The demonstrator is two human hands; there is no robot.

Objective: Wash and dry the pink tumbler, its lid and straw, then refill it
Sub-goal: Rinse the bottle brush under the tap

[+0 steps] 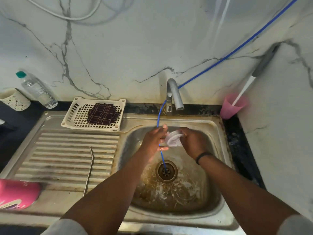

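Observation:
Over the sink basin (pixel 211 199), my right hand (pixel 191 141) grips the translucent lid (pixel 174 139), which is blurred. My left hand (pixel 155 139) has its fingers spread against the lid's left edge. The pink tumbler (pixel 17 195) lies on its side at the front left of the ribbed drainboard (pixel 67 150). A thin bent straw (pixel 89 172) rests across the drainboard ribs. The tap (pixel 174 95) stands behind my hands; I cannot tell whether water is running.
A blue tube (pixel 237 50) runs down from the wall, past my left hand, into the drain (pixel 166 171). A cream basket (pixel 74 116) holds a dark checked cloth (pixel 102 113). A water bottle (pixel 38 90) stands back left, a pink cup (pixel 232 106) with a brush back right.

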